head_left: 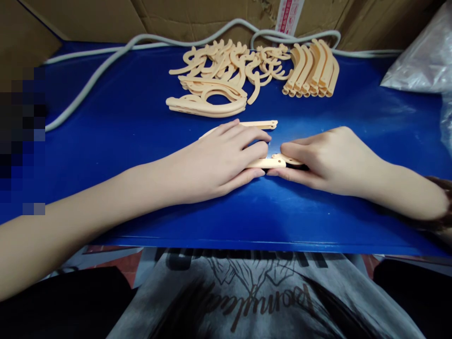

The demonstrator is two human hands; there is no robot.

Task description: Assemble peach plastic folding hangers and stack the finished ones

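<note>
My left hand point(229, 160) is closed around a beige plastic hanger arm point(270, 163), whose end with a round hole sticks out past the fingers to the right. Between the thumb and fingers of my right hand point(325, 157) is a smaller beige plastic piece point(290, 159), mostly covered by the hand. The two ends meet or nearly meet; whether they are joined I cannot tell. Just beyond my left fingers lies another long beige arm point(263, 125) with a hole at its end, partly hidden by the hand.
On the blue table point(212, 226), stacked folding hangers point(206, 108) lie beyond my hands. Behind them are a heap of curved hooks point(271, 61) and a row of hanger arms point(310, 70). A grey cable point(92, 80), cardboard boxes point(205, 21) and a plastic bag point(420, 61) border the back.
</note>
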